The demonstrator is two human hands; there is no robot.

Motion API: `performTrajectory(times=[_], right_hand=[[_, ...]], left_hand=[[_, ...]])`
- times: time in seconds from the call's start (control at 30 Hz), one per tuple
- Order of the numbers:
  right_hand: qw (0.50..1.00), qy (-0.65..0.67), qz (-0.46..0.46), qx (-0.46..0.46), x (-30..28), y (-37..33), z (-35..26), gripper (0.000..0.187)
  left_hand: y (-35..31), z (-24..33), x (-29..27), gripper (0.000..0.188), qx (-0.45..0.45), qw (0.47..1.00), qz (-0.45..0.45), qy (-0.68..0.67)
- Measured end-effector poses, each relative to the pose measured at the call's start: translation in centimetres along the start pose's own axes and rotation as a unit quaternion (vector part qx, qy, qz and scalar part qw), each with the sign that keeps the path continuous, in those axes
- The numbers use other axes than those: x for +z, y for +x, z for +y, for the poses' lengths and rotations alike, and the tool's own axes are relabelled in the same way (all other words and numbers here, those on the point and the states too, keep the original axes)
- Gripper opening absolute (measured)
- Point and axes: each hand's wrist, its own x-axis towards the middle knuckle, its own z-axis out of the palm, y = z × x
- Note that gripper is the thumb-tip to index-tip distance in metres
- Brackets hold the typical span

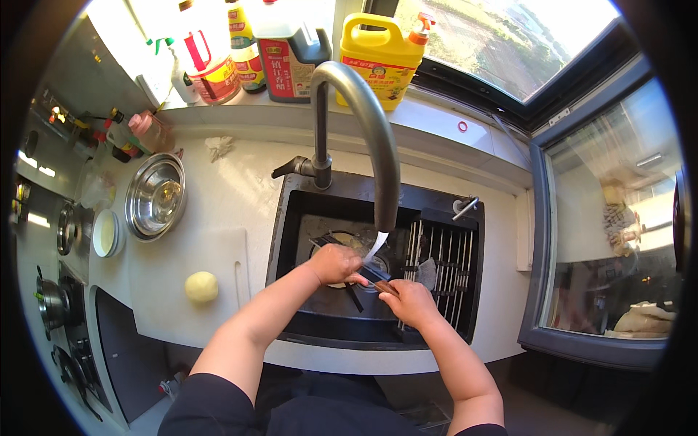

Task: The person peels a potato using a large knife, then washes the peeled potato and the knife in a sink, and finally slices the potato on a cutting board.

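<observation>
Over the black sink [282, 251], my right hand [416, 301] is closed around the brown handle of a kitchen knife [385, 288]. My left hand [336, 264] grips the knife's dark blade, and its fingers hide part of it. Water [376, 247] runs from the curved grey faucet [356, 94] down beside my left hand, onto the blade. A peeled, pale yellow potato [201, 287] rests on a white cutting board [163, 312] left of the sink. Something yellowish and a dark strip lie in the basin below my hands, partly hidden.
A metal rack [451, 272] spans the sink's right side. Steel bowls [155, 196] and a white bowl [107, 234] stand at the left. Bottles and a yellow jug [378, 62] line the sill. An open window sash [603, 240] juts in at right.
</observation>
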Motion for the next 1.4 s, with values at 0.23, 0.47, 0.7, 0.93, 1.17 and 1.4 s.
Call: performTrajectory(times=[0.23,0.47,0.7,0.93,1.17,1.4], right_hand=[[0.764,0.569,-0.16,0.261,0.8,1.0,1.2,0.04],[0.728,0.613,-0.137,0.275,1.8,1.6,-0.3,0.043],[0.697,0.628,-0.18,0.294,0.8,-2.4,-2.0,0.045],[0.621,0.709,-0.128,0.309,3.1,1.2,-0.5,0.044],[0.469,0.836,-0.111,0.263,4.5,7.7,-0.4,0.019],[0.485,0.813,-0.064,0.315,2.3,6.2,-4.8,0.016]], left_hand=[[0.6,-2.5,-2.0,0.075,-0.202,0.962,0.15,0.11],[2.0,3.6,2.7,0.075,-0.268,0.954,-0.012,-0.131],[0.8,-1.5,2.8,0.084,-0.497,0.859,0.003,-0.121],[0.6,5.2,2.9,0.074,-0.377,0.907,-0.087,-0.166],[-1.6,7.1,-1.7,0.046,-0.433,0.833,0.093,-0.33],[1.4,-2.2,-5.7,0.063,-0.459,0.778,0.416,-0.104]])
